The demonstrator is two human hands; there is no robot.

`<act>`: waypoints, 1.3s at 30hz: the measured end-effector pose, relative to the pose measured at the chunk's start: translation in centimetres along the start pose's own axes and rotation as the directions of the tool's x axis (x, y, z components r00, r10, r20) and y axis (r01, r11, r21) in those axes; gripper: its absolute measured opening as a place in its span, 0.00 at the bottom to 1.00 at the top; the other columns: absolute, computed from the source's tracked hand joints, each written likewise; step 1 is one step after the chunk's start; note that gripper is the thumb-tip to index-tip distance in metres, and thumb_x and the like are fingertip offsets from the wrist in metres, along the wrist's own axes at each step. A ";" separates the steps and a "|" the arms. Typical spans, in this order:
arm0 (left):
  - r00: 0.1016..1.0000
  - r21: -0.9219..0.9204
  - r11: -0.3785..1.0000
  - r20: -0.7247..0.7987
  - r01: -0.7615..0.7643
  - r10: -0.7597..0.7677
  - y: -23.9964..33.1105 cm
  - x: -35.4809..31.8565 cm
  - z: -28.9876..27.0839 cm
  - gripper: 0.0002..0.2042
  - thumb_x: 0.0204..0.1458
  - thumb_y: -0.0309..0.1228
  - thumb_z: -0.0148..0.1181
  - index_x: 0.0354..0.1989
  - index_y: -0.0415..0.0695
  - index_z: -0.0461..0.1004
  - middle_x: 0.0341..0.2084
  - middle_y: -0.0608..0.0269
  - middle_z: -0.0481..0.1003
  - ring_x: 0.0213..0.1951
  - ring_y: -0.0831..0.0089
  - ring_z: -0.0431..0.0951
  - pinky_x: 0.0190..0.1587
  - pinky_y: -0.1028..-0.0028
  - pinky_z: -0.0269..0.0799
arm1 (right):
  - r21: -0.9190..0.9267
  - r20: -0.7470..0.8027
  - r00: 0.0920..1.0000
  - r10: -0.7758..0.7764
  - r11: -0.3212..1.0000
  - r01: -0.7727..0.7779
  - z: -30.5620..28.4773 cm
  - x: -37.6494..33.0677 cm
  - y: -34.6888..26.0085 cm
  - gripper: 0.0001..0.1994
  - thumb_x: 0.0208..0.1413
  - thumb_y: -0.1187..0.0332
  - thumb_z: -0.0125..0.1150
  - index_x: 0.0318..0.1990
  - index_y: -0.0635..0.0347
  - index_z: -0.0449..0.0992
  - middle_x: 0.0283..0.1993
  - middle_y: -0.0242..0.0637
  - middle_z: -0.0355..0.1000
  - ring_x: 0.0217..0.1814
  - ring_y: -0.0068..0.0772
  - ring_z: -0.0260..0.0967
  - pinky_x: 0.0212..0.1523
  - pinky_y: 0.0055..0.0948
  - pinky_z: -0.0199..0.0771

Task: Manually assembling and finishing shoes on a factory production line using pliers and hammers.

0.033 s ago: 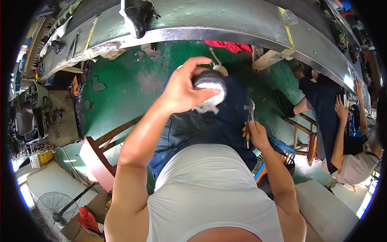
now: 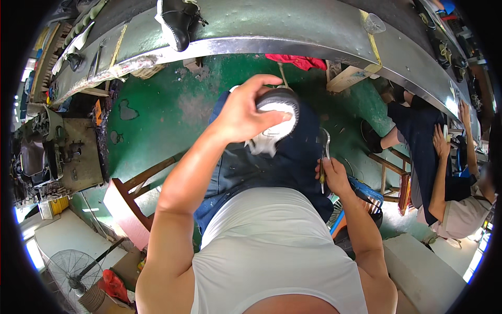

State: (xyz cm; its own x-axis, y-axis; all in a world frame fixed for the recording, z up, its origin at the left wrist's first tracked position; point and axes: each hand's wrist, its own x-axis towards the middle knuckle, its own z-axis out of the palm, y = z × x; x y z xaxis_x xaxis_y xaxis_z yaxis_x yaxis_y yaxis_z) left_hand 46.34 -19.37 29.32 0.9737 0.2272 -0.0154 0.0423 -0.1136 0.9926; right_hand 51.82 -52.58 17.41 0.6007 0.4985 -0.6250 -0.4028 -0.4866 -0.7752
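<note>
My left hand (image 2: 238, 114) is closed round a black shoe upper (image 2: 277, 98) held above my lap. Its white underside faces up, with ragged white material hanging from one end; the thumb presses on the white part. Beside my right thigh, my right hand (image 2: 335, 175) grips a pair of pincers (image 2: 326, 142) with curved metal jaws and a yellowish handle. The pincers stay apart from the shoe upper. Part of their grip is hidden by my fingers.
A long metal-topped bench (image 2: 293, 23) runs ahead, bearing another black shoe upper (image 2: 180, 23) and a clear cup (image 2: 374, 23). Red cloth (image 2: 298, 60) hangs beneath. A machine (image 2: 36, 152) stands left, a fan (image 2: 73, 269) lower left. A co-worker (image 2: 444, 178) sits at right.
My left hand has shifted slightly to the right with the shoe upper, which has tilted a little. My right hand and the pincers are nearly still.
</note>
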 end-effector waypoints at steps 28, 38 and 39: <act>0.987 0.594 0.803 -0.157 0.058 0.044 -9.9 -5.7 7.4 0.07 0.53 0.28 0.60 0.33 0.37 0.79 0.21 0.46 0.76 0.24 0.51 0.79 0.28 0.61 0.75 | -0.808 0.289 0.875 -0.389 0.392 0.441 2.5 -1.1 -7.6 0.13 0.58 0.66 0.60 0.46 0.66 0.73 0.32 0.48 0.74 0.33 0.30 0.74 0.38 0.28 0.74; 0.983 0.676 0.723 0.010 -0.141 0.183 -8.7 -5.5 8.7 0.09 0.55 0.31 0.59 0.27 0.37 0.72 0.21 0.51 0.76 0.23 0.52 0.78 0.25 0.59 0.73 | -0.358 0.439 0.796 0.418 0.893 -0.272 -0.4 1.5 -13.6 0.10 0.63 0.66 0.55 0.43 0.66 0.72 0.39 0.38 0.75 0.40 0.31 0.76 0.33 0.32 0.81; 0.995 0.646 0.763 -0.073 -0.004 0.067 -9.0 -4.8 8.2 0.12 0.58 0.35 0.56 0.28 0.38 0.72 0.21 0.50 0.76 0.25 0.50 0.78 0.28 0.57 0.74 | -0.353 0.435 0.798 0.418 0.894 -0.275 -0.3 1.7 -14.7 0.10 0.63 0.66 0.55 0.43 0.66 0.72 0.39 0.38 0.75 0.40 0.31 0.76 0.33 0.32 0.81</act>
State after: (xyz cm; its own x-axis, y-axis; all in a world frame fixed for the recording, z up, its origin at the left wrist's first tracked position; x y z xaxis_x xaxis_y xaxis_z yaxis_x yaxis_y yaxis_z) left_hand 43.09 -27.36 19.52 0.9553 0.2893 0.0603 0.1728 -0.7124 0.6801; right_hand 58.95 -44.85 27.77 0.0102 0.5066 -0.8621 -0.2816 -0.8258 -0.4886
